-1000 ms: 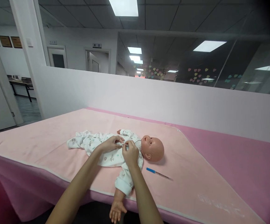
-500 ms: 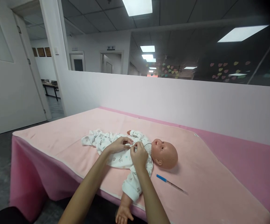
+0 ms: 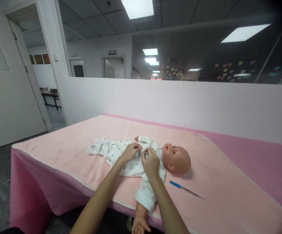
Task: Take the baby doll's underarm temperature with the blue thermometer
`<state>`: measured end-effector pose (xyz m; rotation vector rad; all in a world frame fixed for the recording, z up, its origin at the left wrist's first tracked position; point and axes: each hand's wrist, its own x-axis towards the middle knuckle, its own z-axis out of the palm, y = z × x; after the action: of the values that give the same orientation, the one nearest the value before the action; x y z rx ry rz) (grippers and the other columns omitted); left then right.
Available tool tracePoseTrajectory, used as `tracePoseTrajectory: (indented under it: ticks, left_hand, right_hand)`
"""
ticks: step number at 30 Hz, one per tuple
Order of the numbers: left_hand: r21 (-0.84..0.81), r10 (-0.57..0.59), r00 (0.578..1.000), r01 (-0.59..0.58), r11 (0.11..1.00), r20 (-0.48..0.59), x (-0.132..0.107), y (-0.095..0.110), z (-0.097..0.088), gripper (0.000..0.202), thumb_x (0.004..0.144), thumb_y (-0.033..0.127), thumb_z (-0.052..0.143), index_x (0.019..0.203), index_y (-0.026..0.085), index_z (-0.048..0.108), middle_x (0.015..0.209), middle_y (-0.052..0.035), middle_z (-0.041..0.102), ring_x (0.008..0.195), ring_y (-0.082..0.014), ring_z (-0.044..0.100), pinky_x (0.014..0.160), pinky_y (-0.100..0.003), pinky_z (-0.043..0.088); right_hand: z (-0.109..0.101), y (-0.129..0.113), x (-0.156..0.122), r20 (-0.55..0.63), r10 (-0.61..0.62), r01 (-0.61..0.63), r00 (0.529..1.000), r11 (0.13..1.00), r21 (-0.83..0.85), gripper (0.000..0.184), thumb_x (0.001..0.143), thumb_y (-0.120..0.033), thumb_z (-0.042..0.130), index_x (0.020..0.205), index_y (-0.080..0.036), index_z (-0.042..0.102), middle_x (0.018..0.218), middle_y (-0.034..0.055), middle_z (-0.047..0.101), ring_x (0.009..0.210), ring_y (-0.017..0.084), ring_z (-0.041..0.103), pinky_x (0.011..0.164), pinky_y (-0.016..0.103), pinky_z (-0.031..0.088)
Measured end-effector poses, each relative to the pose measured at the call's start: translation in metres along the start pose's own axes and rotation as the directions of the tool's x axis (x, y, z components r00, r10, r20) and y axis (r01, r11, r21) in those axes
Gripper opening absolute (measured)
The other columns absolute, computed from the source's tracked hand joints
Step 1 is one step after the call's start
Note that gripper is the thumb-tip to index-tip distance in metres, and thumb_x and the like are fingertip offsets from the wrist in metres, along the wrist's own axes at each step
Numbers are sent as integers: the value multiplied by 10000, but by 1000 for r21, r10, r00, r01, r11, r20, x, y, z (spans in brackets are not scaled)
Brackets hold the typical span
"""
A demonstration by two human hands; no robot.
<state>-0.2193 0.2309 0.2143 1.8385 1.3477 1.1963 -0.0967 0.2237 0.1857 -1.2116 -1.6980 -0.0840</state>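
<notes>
A baby doll [image 3: 177,159] lies on its back across the pink mat, head to the right. It wears a white printed baby outfit [image 3: 133,167]. Over the doll's chest, my left hand [image 3: 131,151] has its fingers bent and pinched on the front of the outfit. Close beside it, my right hand [image 3: 151,162] is closed in a pinch on the same cloth, nearer the neck. My fingers hide the exact bit of fabric between them. One doll arm hangs past the near table edge, under my right forearm.
A pen with a blue cap [image 3: 186,189] lies on the pink mat [image 3: 218,172] near the doll's head. The table's front edge is close to me. Behind the table runs a white half wall [image 3: 179,104] with glass above. A door [image 3: 11,97] stands at the left.
The whole view has shifted slightly, so doll and pen appear farther right. Both hands stay at the doll's chest, with my left fingers drawn in a little closer.
</notes>
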Motion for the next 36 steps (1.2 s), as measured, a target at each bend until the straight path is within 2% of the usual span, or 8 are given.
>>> tracePoseTrajectory:
  ticks: [10,15,18,21,25,28,31,36]
  left_hand:
    - [75,130,979,-119,990,-157,-1,-9,7,159,669,121,392,757,159,518,784,-10,570,716,-109,523,683,-236,414]
    - [364,271,908,-147,920,-318,-27,-7,2,171,733,140,360,784,185,517,769,0,572,717,-117,509,684,-251,397]
    - [511,303,870,-70,857,-389,-44,-11,-8,173,735,136,372,790,193,525,792,-6,580,769,-144,500,734,-286,375]
    - [541,292,826,18,841,-482,-51,-15,-15,194,736,123,360,802,186,531,809,-20,585,800,-160,495,752,-307,361]
    - [602,305,859,3,799,-410,-51,-16,-12,193,732,136,375,806,192,544,818,-13,594,811,-167,493,775,-327,339]
    - [618,300,864,16,786,-404,-51,-15,-9,181,730,150,381,800,196,543,813,-9,591,811,-167,488,776,-330,331]
    - [623,306,861,17,782,-406,-51,-15,-9,165,727,153,378,767,193,533,792,-10,585,795,-163,488,762,-320,334]
    - [636,318,861,8,771,-397,-50,-16,-6,139,723,159,383,752,191,515,763,-11,575,768,-160,486,749,-312,338]
  right_hand:
    - [-4,-5,-1,90,-8,15,996,996,-83,214,740,-261,472,944,-219,522,926,12,537,714,115,513,533,204,308]
    - [-7,-5,-1,73,-4,8,997,998,-58,233,733,-215,448,954,-220,523,945,16,556,757,131,528,559,213,343]
    - [-9,-5,-4,36,-19,19,999,1000,-4,249,741,-181,408,963,-211,517,942,16,579,785,135,535,597,215,366]
    - [-10,-10,-6,68,-120,118,990,992,35,269,755,-164,382,986,-204,515,946,20,590,732,124,542,587,212,363]
    - [-2,-25,-1,171,-310,314,935,949,7,252,767,-166,383,968,-210,528,905,25,588,727,127,527,561,221,343]
    - [9,-33,8,202,-370,384,907,922,-37,145,753,-188,422,798,-189,560,808,47,580,813,166,493,601,245,341]
    - [19,-34,13,200,-343,358,918,933,-41,122,740,-190,442,663,-188,536,707,39,562,798,173,468,616,261,329]
    - [21,-28,7,168,-250,249,954,968,27,129,757,-176,427,660,-193,510,665,5,543,721,141,445,608,254,313]
